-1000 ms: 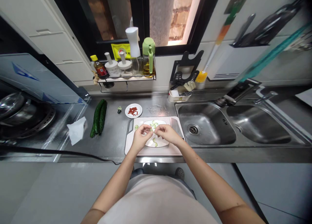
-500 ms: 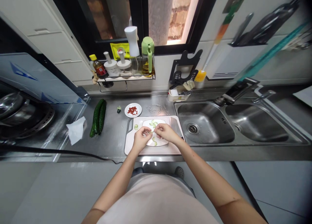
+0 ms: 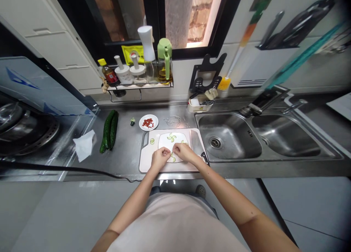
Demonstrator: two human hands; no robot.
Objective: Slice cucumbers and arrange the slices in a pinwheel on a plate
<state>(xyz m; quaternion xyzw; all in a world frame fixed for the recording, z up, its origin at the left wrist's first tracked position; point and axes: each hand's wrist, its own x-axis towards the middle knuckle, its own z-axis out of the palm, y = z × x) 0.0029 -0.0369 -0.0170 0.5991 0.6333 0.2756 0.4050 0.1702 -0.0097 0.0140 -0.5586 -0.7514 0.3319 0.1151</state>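
Both hands are over a white plate (image 3: 163, 139) that lies on a pale cutting board (image 3: 146, 160). My left hand (image 3: 160, 158) is closed in a pinch at the plate's near left. Facing it, my right hand (image 3: 183, 152) is also pinched, its fingertips a small gap away. What either pinch holds is too small to make out. Just below the fingertips are thin cucumber slices (image 3: 172, 159). A curved cluster of cucumber slices (image 3: 172, 136) sits near the plate's far edge, and another slice is partly hidden beside my right hand.
Cucumber rounds (image 3: 152, 141) lie on the board's left; a knife (image 3: 196, 142) lies on its right. Behind is a dish of red pieces (image 3: 148, 123). Two whole cucumbers (image 3: 109, 131) and a paper towel (image 3: 84, 146) are left, a double sink (image 3: 230, 138) right.
Both hands have shifted slightly toward me over the plate, closer to the near cucumber slices. The camera view has moved a little; the knife's handle now shows beside my right wrist.
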